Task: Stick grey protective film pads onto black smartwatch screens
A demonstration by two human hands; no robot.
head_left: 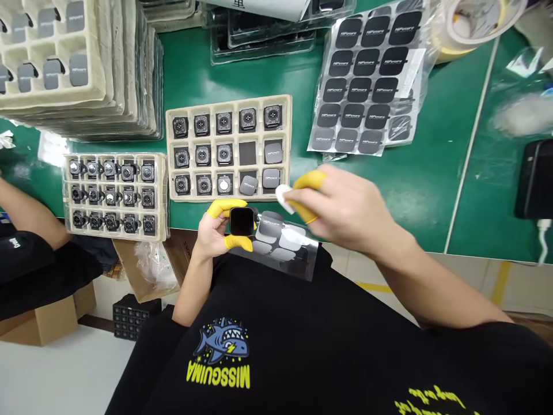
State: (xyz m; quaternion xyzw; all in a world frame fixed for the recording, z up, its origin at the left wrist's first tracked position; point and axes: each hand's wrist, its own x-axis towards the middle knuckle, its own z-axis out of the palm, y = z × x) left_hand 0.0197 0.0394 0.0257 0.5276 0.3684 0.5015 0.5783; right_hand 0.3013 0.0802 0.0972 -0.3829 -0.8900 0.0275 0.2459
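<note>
My left hand (211,233), in yellow finger cots, grips a smartwatch body (242,222) by its edges, its black screen facing up. Pinched in my right hand (345,204) is a small white wiping pad (284,199), apart from the watch. A clear film sheet (307,268) with grey and white square labels sticks out at the table edge beside the watch; whether my left hand also holds it, I cannot tell. Just beyond my hands lies a cream tray (287,115) of watch bodies, mostly backs up, one cell without a watch. Some cells at its right show grey HiFuture-labelled squares.
Another tray of watches (116,197) lies to the left, below tall stacked trays (112,63). HiFuture label sheets (352,89) and tape rolls (464,23) sit at the back right. A black device with a white cable (536,178) is far right. Another person's arm (32,210) shows at left.
</note>
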